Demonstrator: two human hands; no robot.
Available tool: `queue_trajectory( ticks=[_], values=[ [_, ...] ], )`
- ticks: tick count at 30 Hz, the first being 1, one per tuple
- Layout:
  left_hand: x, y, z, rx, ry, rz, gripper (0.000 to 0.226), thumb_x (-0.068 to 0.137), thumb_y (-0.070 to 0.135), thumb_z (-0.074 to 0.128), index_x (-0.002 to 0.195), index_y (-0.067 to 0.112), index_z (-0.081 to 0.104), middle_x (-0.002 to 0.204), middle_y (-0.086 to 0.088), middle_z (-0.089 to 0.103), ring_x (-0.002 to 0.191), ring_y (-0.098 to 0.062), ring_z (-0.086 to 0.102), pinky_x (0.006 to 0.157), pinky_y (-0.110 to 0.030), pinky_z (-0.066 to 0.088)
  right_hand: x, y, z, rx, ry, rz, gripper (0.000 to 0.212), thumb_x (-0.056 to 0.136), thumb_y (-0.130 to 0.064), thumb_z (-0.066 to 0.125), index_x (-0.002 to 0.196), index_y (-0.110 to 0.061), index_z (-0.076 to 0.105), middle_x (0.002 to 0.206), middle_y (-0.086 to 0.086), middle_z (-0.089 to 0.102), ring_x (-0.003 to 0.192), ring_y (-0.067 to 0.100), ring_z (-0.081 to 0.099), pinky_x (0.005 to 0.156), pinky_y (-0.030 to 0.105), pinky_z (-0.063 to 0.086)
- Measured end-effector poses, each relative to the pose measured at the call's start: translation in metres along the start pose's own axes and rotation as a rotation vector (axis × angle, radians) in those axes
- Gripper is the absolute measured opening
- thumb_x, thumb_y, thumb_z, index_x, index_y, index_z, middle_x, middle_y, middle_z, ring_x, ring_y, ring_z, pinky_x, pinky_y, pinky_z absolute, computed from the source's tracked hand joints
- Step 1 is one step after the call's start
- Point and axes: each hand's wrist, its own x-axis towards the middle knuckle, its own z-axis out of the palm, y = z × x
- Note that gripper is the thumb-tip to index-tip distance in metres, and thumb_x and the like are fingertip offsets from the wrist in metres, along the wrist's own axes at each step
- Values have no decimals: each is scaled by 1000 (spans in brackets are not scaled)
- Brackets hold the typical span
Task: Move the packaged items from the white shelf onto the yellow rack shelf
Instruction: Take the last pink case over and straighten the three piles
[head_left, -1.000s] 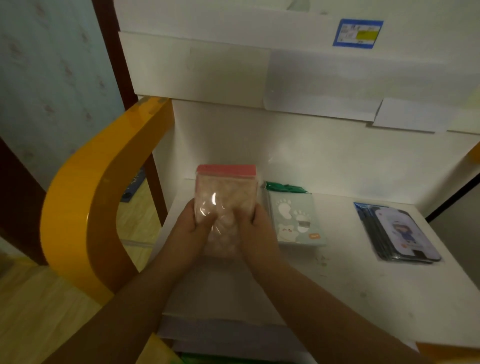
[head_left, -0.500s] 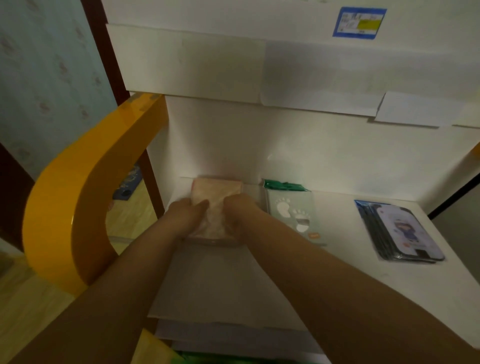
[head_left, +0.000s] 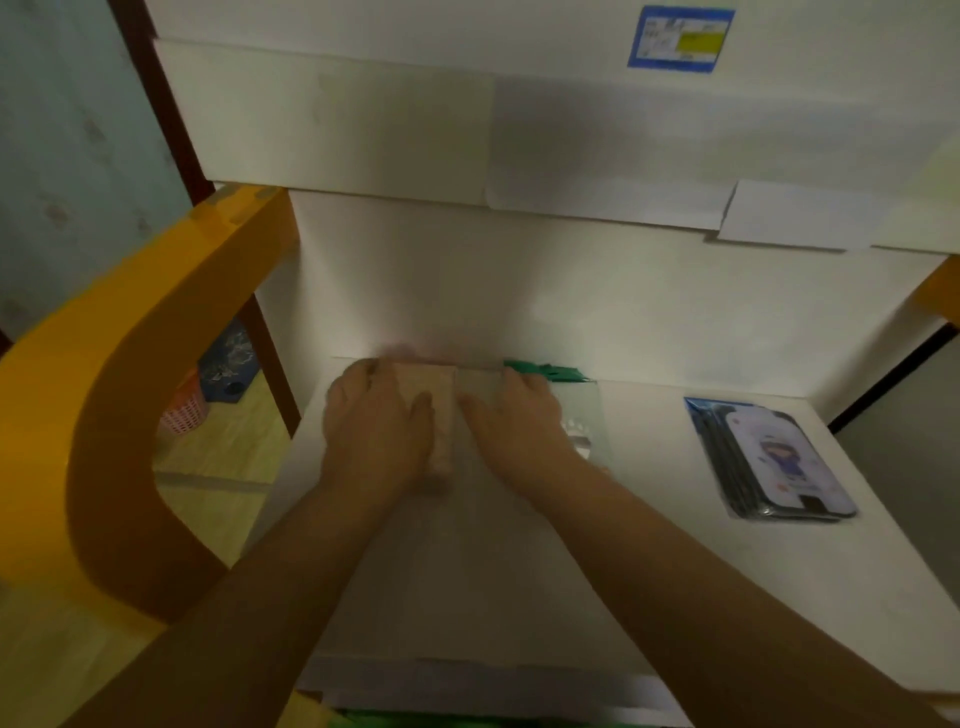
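A pink packet (head_left: 441, 410) lies flat at the back left of the white shelf board (head_left: 649, 545), which sits inside the yellow rack frame (head_left: 104, 395). My left hand (head_left: 374, 426) covers the packet's left half and my right hand (head_left: 514, 421) its right half, with fingers over its far edge. Only a strip of the packet shows between them. Just to the right lies a grey packet with a green top (head_left: 582, 415), partly under my right hand. A stack of blue-edged packets (head_left: 769, 457) rests at the right.
A white back wall and an upper panel with a blue label (head_left: 680, 36) close off the space behind and above. Through the frame on the left, an orange basket (head_left: 182, 410) and a blue item stand on the wooden floor.
The pink packet went from upright in both hands to lying flat at the back of the shelf. My hands moved forward and down with it.
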Motion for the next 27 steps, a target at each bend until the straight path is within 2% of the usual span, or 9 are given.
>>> queue_trajectory(
  ticks=[2,3,6,10,13,16,20,24,27],
  values=[
    [-20,39,-5,-237,-25,113,39,93,17,55,130,8,53,130,-2,49,114,-13,40,93,-13,25,-7,27,-20,41,95,56,54,95,-42,50,140,-13,44,140,11,42,131,31,37,107,40,32],
    [-29,57,-6,-363,-105,80,38,93,14,56,130,11,53,124,3,49,108,-8,42,85,-5,25,-8,41,-27,57,135,93,57,93,-43,52,142,-13,42,140,12,42,130,31,37,107,40,33],
    [-42,89,10,-692,-435,-212,28,96,20,56,120,31,46,104,18,46,84,1,47,60,-5,34,-11,74,-42,66,107,246,59,88,-45,57,135,-12,44,131,14,47,122,32,43,100,40,39],
    [-38,95,39,-730,-600,-419,31,91,27,60,121,20,55,107,-2,62,93,-17,59,68,-27,45,-15,93,-47,266,-75,376,75,62,-65,55,121,-19,54,117,9,63,105,29,62,93,47,52],
    [-29,98,50,-714,-591,-506,32,88,28,63,117,18,52,105,-6,60,91,-22,58,65,-29,46,-15,96,-51,330,-96,358,47,75,-43,63,115,-18,58,108,5,67,96,24,64,85,42,56],
    [-18,97,57,-717,-560,-604,42,84,33,66,117,11,53,109,-12,62,98,-31,61,80,-39,52,-14,99,-58,393,-115,346,29,83,-26,66,109,-14,59,103,5,65,86,18,62,67,27,51],
    [-13,99,64,-761,-604,-686,30,85,21,70,109,4,62,98,-19,71,91,-37,69,85,-52,56,-16,114,-65,468,-138,345,51,84,-17,70,131,-9,51,97,-3,59,89,17,59,74,27,50],
    [-18,99,70,-843,-607,-690,28,86,8,69,112,-1,60,100,-22,71,90,-37,70,84,-55,56,-22,136,-65,578,-187,323,89,79,-24,78,152,-18,27,135,6,56,106,18,62,82,29,57],
    [-24,100,67,-856,-601,-585,32,86,7,69,115,3,58,106,-17,69,94,-32,69,81,-47,58,-25,147,-64,708,-181,261,81,79,-23,78,148,-21,36,122,4,62,100,20,67,75,34,62]
  ],
)
